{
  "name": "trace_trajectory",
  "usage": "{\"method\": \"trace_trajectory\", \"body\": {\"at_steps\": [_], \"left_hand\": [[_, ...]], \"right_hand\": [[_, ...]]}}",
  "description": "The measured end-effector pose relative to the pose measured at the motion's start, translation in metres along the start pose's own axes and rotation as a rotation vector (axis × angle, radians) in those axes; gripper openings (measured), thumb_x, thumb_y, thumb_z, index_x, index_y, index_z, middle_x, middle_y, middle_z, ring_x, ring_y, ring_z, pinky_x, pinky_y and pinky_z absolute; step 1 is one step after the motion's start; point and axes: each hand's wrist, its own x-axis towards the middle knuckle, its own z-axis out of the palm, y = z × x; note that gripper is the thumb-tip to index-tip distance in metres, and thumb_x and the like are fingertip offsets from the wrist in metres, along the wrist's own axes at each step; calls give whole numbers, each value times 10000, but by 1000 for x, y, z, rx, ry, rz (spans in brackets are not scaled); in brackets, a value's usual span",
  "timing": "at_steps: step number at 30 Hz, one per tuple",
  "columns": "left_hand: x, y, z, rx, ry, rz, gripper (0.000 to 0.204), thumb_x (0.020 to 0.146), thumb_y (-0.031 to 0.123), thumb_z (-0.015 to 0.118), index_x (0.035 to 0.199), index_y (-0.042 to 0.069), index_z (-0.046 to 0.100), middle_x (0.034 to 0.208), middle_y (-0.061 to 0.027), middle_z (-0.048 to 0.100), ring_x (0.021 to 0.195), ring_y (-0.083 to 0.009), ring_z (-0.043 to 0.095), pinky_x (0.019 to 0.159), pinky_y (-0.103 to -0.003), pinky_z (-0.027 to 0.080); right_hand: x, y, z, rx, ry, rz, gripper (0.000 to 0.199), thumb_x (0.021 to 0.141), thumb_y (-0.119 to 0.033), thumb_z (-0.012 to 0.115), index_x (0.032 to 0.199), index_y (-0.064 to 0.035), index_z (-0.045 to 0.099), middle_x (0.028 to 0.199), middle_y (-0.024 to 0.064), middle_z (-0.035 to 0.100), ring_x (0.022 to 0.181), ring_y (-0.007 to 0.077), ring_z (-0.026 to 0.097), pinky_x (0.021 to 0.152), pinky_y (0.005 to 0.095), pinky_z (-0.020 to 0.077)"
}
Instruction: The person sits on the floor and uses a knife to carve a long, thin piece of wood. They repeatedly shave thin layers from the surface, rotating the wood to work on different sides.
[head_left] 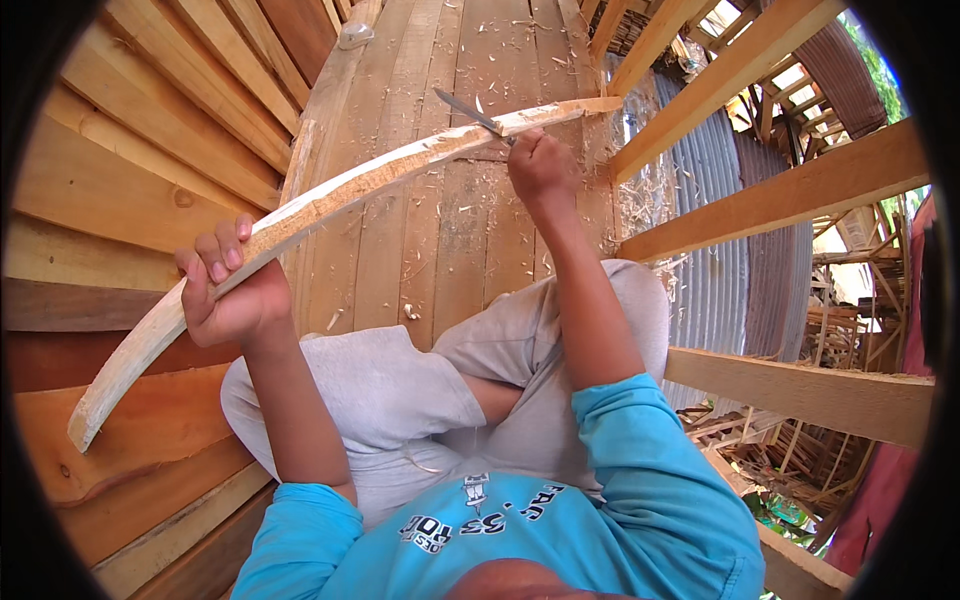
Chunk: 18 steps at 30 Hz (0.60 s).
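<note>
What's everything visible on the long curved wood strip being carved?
The curved wood strip is a long, pale, bowed length of raw timber, rough and splintery along its upper edge where fresh cuts show. It runs diagonally from a blunt rounded end at lower left to a squarer end at upper right. The left hand grips it partway along from its lower end; the right hand presses a knife blade against it near the far end. Shavings litter the plank floor beneath.

The long curved stick [300,215] is seen to be pale raw wood, matt and roughly shaved, with bark-like brown patches left along it. The knife blade [465,110] is made of dull grey metal. The plank floor [450,230] is formed of unfinished, rough-sawn wood strewn with shavings, and corrugated metal sheeting [715,200] is seen beside it.
</note>
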Motion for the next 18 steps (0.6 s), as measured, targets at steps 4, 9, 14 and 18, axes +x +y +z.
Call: {"method": "trace_trajectory", "body": {"at_steps": [4,9,14,18], "left_hand": [[4,3,-12,-34,-137,-11,196,811,169,569,676,172,427,585,45,399,633,-120,455,808,-330,398],[2,2,-7,-27,-67,-11,215,805,163,577,674,176,407,592,46,393,627,-113,443,787,-314,388],[4,4,-10,-29,-124,-22,211,809,153,570,677,177,407,602,50,394,636,-109,441,797,-321,392],[-1,4,-10,-16,-81,-16,215,809,152,571,676,178,404,599,50,387,641,-109,436,800,-319,389]], "right_hand": [[-24,-35,-9,11,-22,130,554,954,-293,351,609,21,650,603,253,613,602,447,637,589,539,513],[-29,-42,-16,-58,-96,-5,560,956,-293,340,622,25,657,629,262,626,604,456,637,600,545,513],[-14,-23,-3,-43,-11,174,565,953,-305,340,636,31,665,634,272,625,605,467,633,631,551,515],[-39,-48,-12,-46,-202,-27,556,952,-305,346,657,35,672,682,272,646,645,466,647,626,547,522]]}}
